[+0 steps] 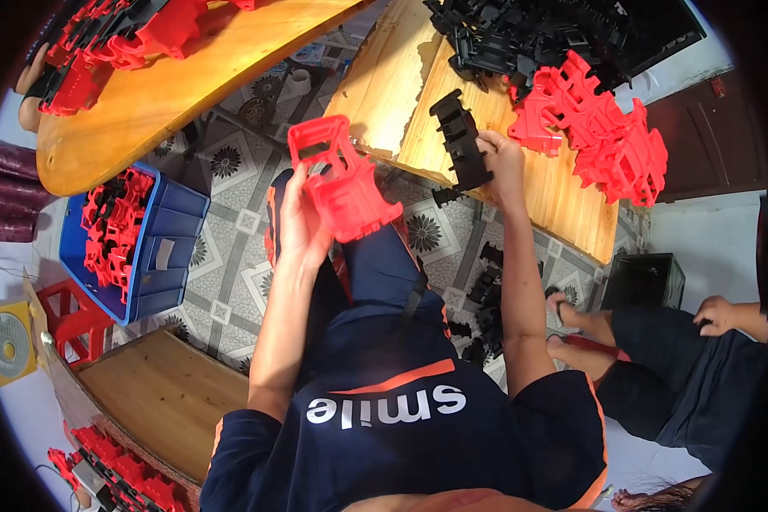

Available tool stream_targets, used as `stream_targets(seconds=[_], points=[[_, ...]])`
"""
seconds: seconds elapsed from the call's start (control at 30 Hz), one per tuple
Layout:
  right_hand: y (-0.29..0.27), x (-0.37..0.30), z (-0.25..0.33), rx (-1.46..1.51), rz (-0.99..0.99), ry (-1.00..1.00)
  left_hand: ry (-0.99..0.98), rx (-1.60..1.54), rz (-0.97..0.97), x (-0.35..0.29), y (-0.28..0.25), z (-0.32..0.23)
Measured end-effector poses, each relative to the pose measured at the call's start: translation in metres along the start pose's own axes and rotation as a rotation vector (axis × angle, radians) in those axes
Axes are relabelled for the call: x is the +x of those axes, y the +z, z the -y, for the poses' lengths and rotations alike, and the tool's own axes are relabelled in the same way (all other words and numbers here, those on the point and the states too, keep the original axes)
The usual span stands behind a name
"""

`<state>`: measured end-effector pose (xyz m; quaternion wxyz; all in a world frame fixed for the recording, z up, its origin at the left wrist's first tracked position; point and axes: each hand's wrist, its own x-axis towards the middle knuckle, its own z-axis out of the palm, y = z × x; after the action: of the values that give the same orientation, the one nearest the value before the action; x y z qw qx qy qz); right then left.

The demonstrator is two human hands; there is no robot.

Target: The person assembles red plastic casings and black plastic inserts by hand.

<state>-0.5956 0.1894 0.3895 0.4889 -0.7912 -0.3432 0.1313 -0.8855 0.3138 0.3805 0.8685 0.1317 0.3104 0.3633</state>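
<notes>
So, red frame [354, 189] in left hand [305, 226] (black part [463, 147] in right hand [503, 164]).

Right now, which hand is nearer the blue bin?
Left. The left hand, holding a red part, is to the right of the blue bin; the right hand, holding a black part, is farther right.
</notes>
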Motion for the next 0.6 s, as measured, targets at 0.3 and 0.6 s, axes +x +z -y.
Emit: stream_targets(seconds=[0.3,0.6], points=[[-0.030,-0.031,0.058,-0.271,0.060,-0.548,-0.100,-0.055,0.156,-0.040,-0.012,-0.007],[-0.002,-0.047,0.004,-0.348,-0.116,-0.655,-0.075,-0.033,0.240,-0.036,-0.008,-0.008]])
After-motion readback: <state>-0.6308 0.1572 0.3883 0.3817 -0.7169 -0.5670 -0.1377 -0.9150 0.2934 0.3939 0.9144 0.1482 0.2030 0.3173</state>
